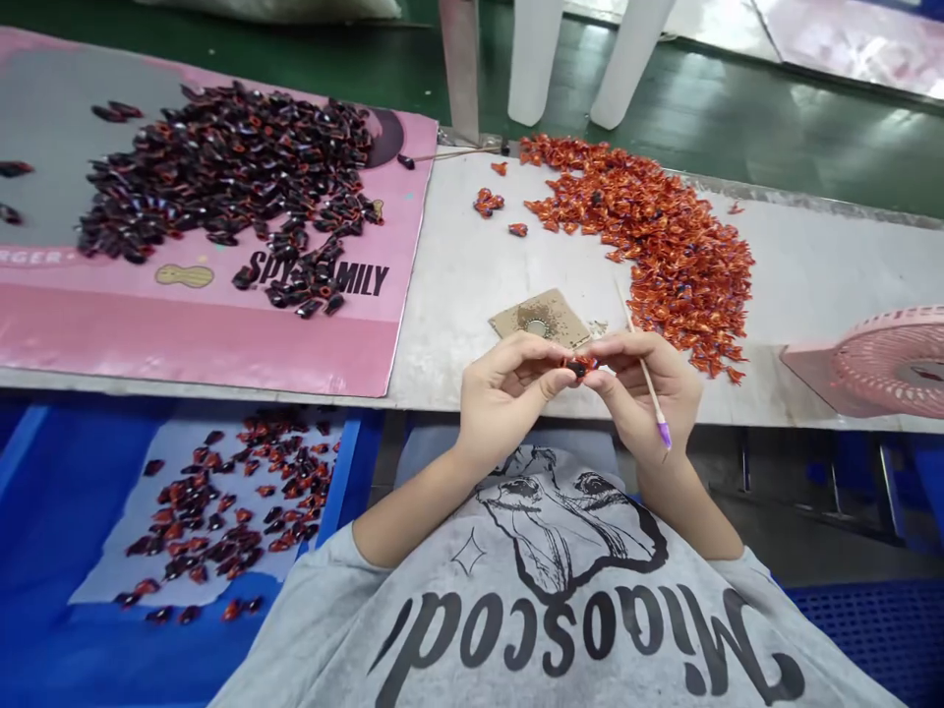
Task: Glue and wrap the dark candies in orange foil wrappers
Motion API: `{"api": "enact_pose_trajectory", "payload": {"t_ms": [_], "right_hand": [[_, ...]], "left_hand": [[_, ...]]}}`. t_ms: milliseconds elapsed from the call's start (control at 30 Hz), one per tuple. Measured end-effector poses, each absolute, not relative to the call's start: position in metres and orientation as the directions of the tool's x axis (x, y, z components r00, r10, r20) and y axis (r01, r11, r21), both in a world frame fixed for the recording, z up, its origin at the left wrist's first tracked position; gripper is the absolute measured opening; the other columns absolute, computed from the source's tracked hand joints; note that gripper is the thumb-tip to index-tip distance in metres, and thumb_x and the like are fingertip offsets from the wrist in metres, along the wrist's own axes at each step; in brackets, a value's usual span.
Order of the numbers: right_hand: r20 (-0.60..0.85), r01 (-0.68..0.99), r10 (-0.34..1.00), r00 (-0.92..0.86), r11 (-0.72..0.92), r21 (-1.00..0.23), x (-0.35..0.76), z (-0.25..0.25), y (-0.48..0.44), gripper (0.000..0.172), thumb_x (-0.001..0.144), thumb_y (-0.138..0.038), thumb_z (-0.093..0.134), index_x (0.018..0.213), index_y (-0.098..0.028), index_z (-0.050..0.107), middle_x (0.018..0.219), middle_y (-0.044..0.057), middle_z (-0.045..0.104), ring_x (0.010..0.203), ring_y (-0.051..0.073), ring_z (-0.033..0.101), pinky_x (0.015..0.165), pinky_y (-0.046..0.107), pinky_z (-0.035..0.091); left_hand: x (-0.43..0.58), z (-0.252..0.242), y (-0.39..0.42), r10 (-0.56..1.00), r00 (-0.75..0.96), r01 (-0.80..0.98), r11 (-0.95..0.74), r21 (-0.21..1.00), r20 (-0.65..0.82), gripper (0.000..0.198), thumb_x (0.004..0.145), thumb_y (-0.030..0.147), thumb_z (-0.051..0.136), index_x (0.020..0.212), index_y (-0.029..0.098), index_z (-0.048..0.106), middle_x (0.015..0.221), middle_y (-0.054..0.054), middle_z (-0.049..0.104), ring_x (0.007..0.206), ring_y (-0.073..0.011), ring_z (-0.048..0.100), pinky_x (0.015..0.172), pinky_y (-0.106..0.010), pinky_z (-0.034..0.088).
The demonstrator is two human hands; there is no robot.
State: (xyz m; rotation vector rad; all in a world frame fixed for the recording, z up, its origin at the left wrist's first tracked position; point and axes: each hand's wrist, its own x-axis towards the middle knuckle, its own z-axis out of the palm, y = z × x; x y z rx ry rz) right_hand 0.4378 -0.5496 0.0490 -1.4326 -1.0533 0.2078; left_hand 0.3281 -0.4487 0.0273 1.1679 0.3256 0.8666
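Observation:
Between the fingertips of both my hands is a small orange and black plastic piece [580, 366], partly covered by the fingers. My left hand [508, 393] pinches it from one side, and my right hand [649, 388] from the other. A thin paintbrush [649, 388] with a purple tip also rests across my right hand, its pale handle pointing away from me. Just beyond the fingers lies a brown cardboard square [542, 317] with dark specks and a round spot on it.
A pile of orange pieces [678, 246] spreads across the white table [457, 295]. Dark pieces [236, 167] heap on a pink printed mat [184, 339] at left. Below it, a blue bin [44, 551] holds mixed pieces on white sheeting. A pink fan [896, 364] stands at right.

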Motion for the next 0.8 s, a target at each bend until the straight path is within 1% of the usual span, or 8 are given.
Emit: {"api": "enact_pose_trajectory", "payload": {"t_ms": [167,300,367,433,500,633,700,800], "right_hand": [[0.613,0.638,0.638,0.465,0.238,-0.732,0.438,0.045,-0.548,0.005,0.088,-0.022,0.075,0.091,-0.022,0.072,0.087,0.002,0.074,0.08,0.014,0.07,0.074,0.028,0.058],[0.653,0.731,0.671,0.352,0.238,-0.639,0.438,0.043,-0.547,0.024,0.082,-0.019,0.081,0.104,-0.022,0.071,0.093,0.003,0.074,0.084,0.016,0.071,0.073,0.029,0.058],[0.659,0.762,0.671,0.339,0.215,-0.611,0.437,0.043,-0.547,0.027,0.081,-0.02,0.082,0.104,-0.022,0.069,0.092,0.003,0.073,0.083,0.016,0.071,0.071,0.03,0.058],[0.679,0.786,0.65,0.343,0.198,-0.586,0.435,0.043,-0.547,0.023,0.082,-0.018,0.081,0.1,-0.022,0.068,0.087,0.002,0.072,0.079,0.016,0.07,0.068,0.03,0.057],[0.696,0.807,0.638,0.33,0.192,-0.559,0.433,0.043,-0.548,0.019,0.084,-0.016,0.078,0.098,-0.021,0.066,0.084,0.001,0.071,0.076,0.015,0.069,0.066,0.028,0.056],[0.708,0.836,0.647,0.284,0.195,-0.514,0.429,0.045,-0.549,0.012,0.088,-0.015,0.072,0.093,-0.021,0.064,0.082,0.001,0.069,0.071,0.013,0.067,0.062,0.025,0.055],[0.712,0.835,0.645,0.277,0.205,-0.511,0.429,0.046,-0.55,0.011,0.088,-0.013,0.071,0.089,-0.021,0.063,0.08,0.001,0.067,0.068,0.013,0.065,0.059,0.024,0.054],[0.725,0.83,0.638,0.26,0.235,-0.505,0.429,0.048,-0.55,0.012,0.088,-0.01,0.069,0.087,-0.021,0.064,0.079,0.001,0.066,0.067,0.013,0.065,0.056,0.024,0.053]], "left_hand": [[0.328,0.03,-0.451,0.737,0.651,-0.42,0.149,0.895,0.183,0.015,0.078,0.032,0.082,0.082,0.019,0.075,0.082,-0.001,0.072,0.073,-0.0106,0.072,0.07,-0.021,0.063],[0.327,0.032,-0.454,0.776,0.619,-0.402,0.18,0.898,0.122,0.016,0.078,0.031,0.083,0.083,0.018,0.074,0.082,-0.001,0.075,0.072,-0.0109,0.075,0.069,-0.02,0.063],[0.325,0.032,-0.453,0.785,0.606,-0.386,0.151,0.91,0.127,0.019,0.078,0.034,0.082,0.086,0.018,0.074,0.084,-0.002,0.077,0.073,-0.0119,0.075,0.07,-0.02,0.063],[0.324,0.03,-0.45,0.775,0.6,-0.376,0.053,0.925,0.2,0.018,0.08,0.034,0.08,0.089,0.019,0.075,0.087,-0.003,0.077,0.075,-0.0124,0.075,0.069,-0.02,0.062],[0.324,0.027,-0.444,0.724,0.588,-0.395,-0.131,0.909,0.36,0.012,0.083,0.03,0.078,0.088,0.019,0.075,0.084,-0.003,0.077,0.073,-0.0114,0.073,0.068,-0.019,0.06],[0.326,0.021,-0.434,0.547,0.48,-0.458,-0.51,0.728,0.685,0.004,0.086,0.023,0.073,0.083,0.02,0.073,0.073,-0.001,0.074,0.067,-0.0113,0.068,0.064,-0.021,0.055],[0.328,0.018,-0.433,0.497,0.422,-0.466,-0.598,0.652,0.758,0.004,0.088,0.018,0.07,0.086,0.021,0.072,0.074,-0.002,0.073,0.068,-0.0119,0.068,0.062,-0.021,0.053],[0.33,0.016,-0.436,0.474,0.363,-0.483,-0.641,0.597,0.803,0.012,0.087,0.011,0.068,0.091,0.021,0.071,0.075,-0.001,0.072,0.068,-0.0114,0.067,0.061,-0.021,0.052]]}}
